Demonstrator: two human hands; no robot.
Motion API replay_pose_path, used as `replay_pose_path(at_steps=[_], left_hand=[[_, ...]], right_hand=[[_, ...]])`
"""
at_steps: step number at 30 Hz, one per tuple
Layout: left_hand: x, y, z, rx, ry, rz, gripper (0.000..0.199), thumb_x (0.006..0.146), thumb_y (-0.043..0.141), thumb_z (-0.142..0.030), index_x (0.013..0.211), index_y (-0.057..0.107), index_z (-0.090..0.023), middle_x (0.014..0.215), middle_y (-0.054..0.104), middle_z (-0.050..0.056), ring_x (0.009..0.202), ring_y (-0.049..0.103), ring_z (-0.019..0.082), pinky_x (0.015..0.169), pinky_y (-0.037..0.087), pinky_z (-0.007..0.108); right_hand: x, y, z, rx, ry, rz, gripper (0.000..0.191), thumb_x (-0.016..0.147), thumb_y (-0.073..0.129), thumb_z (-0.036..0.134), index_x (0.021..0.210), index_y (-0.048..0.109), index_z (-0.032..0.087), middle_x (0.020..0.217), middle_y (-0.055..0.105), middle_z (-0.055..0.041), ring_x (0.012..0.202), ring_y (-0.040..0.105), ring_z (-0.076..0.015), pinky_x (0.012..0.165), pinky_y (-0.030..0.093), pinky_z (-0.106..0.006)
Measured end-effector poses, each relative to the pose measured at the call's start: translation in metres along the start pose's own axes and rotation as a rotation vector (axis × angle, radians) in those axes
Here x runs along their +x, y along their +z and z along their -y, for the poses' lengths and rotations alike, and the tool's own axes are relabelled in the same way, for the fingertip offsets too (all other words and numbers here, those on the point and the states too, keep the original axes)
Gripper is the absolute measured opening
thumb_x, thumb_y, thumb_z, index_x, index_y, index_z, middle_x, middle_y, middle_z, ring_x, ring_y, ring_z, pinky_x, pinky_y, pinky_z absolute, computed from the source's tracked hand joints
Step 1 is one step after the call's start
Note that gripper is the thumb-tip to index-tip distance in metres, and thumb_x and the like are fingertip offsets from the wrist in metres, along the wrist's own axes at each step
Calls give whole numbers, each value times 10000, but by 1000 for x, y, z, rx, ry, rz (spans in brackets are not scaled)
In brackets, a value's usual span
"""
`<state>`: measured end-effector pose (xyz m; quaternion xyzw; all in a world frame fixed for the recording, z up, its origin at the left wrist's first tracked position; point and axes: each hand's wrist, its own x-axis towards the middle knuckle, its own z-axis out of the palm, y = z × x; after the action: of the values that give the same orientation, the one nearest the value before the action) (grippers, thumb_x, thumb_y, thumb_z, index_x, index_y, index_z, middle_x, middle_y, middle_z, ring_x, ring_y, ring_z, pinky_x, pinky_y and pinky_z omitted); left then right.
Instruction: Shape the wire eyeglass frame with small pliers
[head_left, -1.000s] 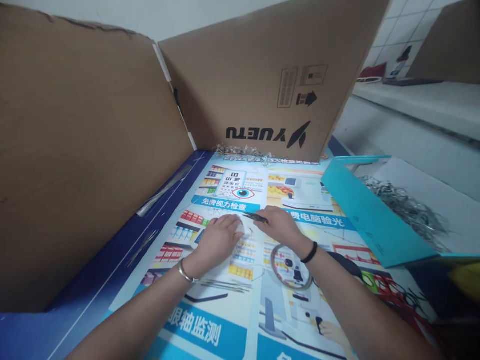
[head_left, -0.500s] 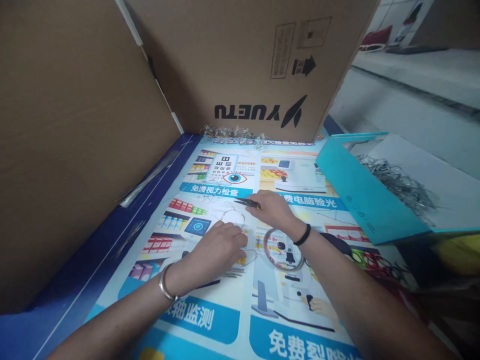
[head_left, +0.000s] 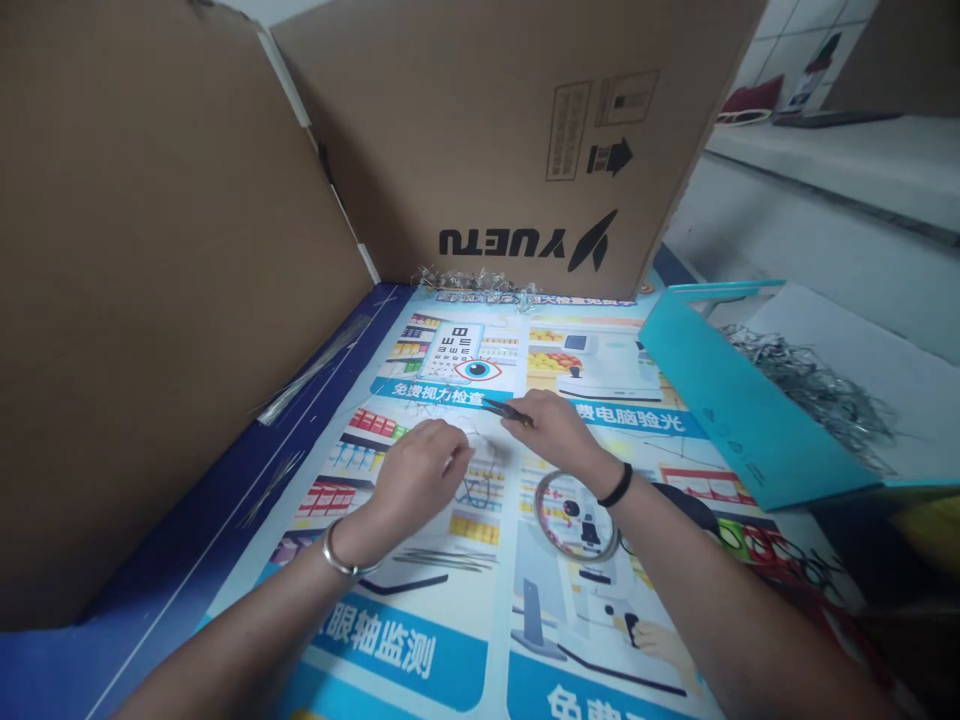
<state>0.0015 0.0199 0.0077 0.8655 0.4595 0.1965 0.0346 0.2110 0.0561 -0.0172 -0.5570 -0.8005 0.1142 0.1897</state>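
Note:
My right hand (head_left: 553, 425) is closed around dark, pointed pliers (head_left: 510, 411), their tips directed left. My left hand (head_left: 421, 472) is pinched, the fingers curled toward the thumb, on a thin curved wire (head_left: 487, 468) that bends away to the right in a loop. The exact grip point is hidden behind the fingers. Below the left hand several straight wire pieces (head_left: 450, 560) lie on the printed sheet (head_left: 495, 640). A round coil (head_left: 541, 520) rests beside my right forearm.
Cardboard panels (head_left: 495, 120) stand at the back and left. Clear crumpled scraps (head_left: 472, 280) lie along the back panel. On the right, a turquoise box (head_left: 742, 410) contains a heap of cut wires (head_left: 810, 390). More wires (head_left: 274, 485) lie at the left edge, and red and black loops (head_left: 780, 560) at the right.
My left hand has moved left and slightly up, away from the straight wires, and the wire loop shows more. The right hand keeps the pliers. The view has shifted slightly.

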Motion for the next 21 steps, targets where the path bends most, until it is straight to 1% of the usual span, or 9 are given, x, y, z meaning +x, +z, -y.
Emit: replay_pose_path(at_steps=[1,3,7,10,14,17,21], left_hand=[[2,1,5,-4,-40,-66,123,853,463,-224,756,525,-180,761,573,27,759,517,165,684,401,289],[7,6,14,-2,-82,-159,126,845,470,-218,730,509,-182,733,563,22,746,515,162,672,398,282],[14,17,21,44,-71,-283,141,842,469,-211,707,505,-188,706,555,22,731,515,160,668,392,279],[19,22,19,102,-18,-334,140,844,468,-205,714,517,-188,699,555,26,723,516,162,671,390,282],[22,24,18,201,55,-388,145,847,470,-199,716,530,-184,684,546,34,713,512,169,668,386,289],[22,25,17,293,94,-386,154,850,475,-205,710,537,-183,671,538,37,709,505,177,655,374,300],[23,28,16,384,144,-373,165,849,481,-203,692,531,-183,662,528,37,702,488,185,646,354,316]], right_hand=[[0,-1,0,13,-6,-9,229,840,487,351,787,630,180,709,560,-26,716,487,-144,644,308,-236],[1,-3,0,34,-31,-24,229,845,470,328,752,615,176,693,557,-22,696,483,-137,634,307,-231],[1,-5,0,65,-53,-17,237,847,446,308,715,592,176,680,559,-18,676,485,-132,619,306,-226],[2,-5,0,89,-54,3,233,840,451,318,716,591,179,690,564,-16,684,492,-133,621,307,-227],[1,-4,0,137,-62,18,231,834,455,330,720,591,182,696,571,-12,667,493,-128,591,290,-220],[0,-5,3,170,-58,44,206,820,464,311,722,594,184,697,580,-8,652,499,-122,564,269,-213],[-2,-6,7,137,-16,62,185,793,466,269,677,582,183,651,579,0,611,490,-115,538,241,-214]])
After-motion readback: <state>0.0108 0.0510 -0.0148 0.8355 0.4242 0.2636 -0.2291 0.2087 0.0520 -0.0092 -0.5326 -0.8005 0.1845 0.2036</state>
